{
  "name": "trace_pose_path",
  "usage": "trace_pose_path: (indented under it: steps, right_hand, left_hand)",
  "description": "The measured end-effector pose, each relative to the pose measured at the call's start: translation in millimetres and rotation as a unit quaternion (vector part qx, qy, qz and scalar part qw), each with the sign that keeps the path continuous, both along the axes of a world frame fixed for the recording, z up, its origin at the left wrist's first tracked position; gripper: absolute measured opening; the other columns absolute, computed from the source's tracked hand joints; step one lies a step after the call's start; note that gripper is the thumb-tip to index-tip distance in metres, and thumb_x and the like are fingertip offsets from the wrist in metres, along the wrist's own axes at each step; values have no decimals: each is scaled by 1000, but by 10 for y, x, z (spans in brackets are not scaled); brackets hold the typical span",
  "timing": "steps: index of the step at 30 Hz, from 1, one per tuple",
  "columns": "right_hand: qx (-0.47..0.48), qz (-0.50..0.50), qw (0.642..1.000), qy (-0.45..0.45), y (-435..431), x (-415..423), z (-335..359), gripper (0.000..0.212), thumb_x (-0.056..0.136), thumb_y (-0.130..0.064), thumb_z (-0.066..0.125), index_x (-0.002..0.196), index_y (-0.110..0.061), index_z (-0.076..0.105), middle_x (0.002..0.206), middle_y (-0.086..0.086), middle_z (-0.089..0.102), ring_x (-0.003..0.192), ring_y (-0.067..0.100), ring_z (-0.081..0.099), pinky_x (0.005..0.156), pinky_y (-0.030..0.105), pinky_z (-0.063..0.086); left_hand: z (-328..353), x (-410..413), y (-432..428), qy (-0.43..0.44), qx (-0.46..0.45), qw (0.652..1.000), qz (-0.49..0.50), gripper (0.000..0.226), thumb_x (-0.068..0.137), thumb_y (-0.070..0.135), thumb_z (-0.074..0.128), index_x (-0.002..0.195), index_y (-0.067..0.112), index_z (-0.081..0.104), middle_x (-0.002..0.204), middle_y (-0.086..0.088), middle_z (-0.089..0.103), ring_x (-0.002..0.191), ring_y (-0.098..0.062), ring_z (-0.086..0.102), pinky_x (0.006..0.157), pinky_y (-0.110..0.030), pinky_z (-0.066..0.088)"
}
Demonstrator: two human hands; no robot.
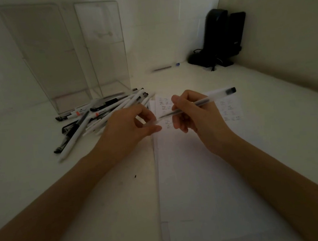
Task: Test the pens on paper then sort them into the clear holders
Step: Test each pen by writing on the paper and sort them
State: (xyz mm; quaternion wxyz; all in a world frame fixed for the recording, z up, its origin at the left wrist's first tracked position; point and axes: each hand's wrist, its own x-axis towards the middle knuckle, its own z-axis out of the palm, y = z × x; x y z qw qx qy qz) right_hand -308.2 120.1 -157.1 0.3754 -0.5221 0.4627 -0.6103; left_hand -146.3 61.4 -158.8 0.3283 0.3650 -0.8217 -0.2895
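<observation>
Clear pen [209,98]: gripped in right hand [197,115] above paper [196,174]; axis slanted, tip lower left, black end upper right. Left hand [128,126]: pinching clear cap [151,122] by the tip. White desk [84,192], dim corner; pen pile [96,113] and clear holders [101,48] at left.

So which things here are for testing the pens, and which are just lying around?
For the job: clear pen, right hand; likely its cap, left hand; pen pile; paper; clear holders.
Lying about: black device in the corner; lone pen at back.
</observation>
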Motion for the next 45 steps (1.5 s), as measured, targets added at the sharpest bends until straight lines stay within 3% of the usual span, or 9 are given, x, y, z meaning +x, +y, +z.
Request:
trace_pose_path:
  steps: [6,12,20,26,31,34,37,41,45]
  right_hand:
    - [4,5,999,46,0,23,1,23,89,-18,58,71,-5,56,50,-1,53,46,16,42,44,22,36]
    - [1,-15,997,81,-12,75,-50,31,89,-17,60,73,10,55,47,-2,52,47,19,42,46,23,36]
    - [32,-11,994,100,-49,188,-45,18,90,-20,58,82,-4,56,57,1,59,52,16,49,49,20,42]
    - [53,-54,996,44,-64,52,66,50,73,-46,60,111,-14,57,67,1,65,60,14,55,59,23,48]
    - [81,-99,991,44,-77,-37,-7,27,86,-34,58,103,-12,58,70,5,65,59,15,54,62,30,47]
    - [80,-104,989,66,-75,-64,-15,20,90,-27,57,102,-11,57,72,6,65,59,14,55,62,29,48]
    - [66,-132,983,106,-108,-155,68,12,92,-20,55,99,-11,58,74,6,66,62,13,57,62,27,50]
    - [79,-185,949,244,-528,-486,218,10,93,-13,51,91,-13,61,82,4,69,74,15,62,65,27,49]
    - [119,-190,878,424,-1271,-810,219,23,92,-11,47,104,-10,66,114,10,65,104,22,59,89,28,42]
  left_hand:
    - [39,-9,66,2,-10,999,-31,19,69,28,75,73,34,57,65,17,61,60,5,59,55,-4,40]
    - [47,9,70,-34,-20,998,-46,16,69,26,76,70,29,60,62,10,64,58,-3,62,57,-7,45]
    - [37,45,-101,-66,-102,992,-34,14,75,27,72,76,18,62,62,13,58,59,-3,57,61,-23,47]
    - [119,503,-585,-13,-208,950,232,15,89,20,58,94,7,64,86,-13,63,81,-29,58,71,-30,38]
    - [-59,686,-682,-145,-143,928,311,36,86,23,61,120,11,57,120,-16,54,112,-33,45,89,-39,31]
    - [-24,463,-558,-87,-205,944,244,33,83,17,64,113,6,60,112,-17,54,101,-35,51,85,-39,36]
    - [-45,151,-294,-46,-219,971,88,38,87,38,47,108,11,62,112,-10,58,103,-22,54,90,-33,39]
    - [-217,-143,-36,-191,-191,954,-126,67,83,67,23,138,30,36,151,7,24,139,-8,14,113,-32,11]
    - [-319,-145,-91,-266,-123,946,-139,81,73,77,12,142,37,22,153,15,11,139,0,3,114,-24,3]
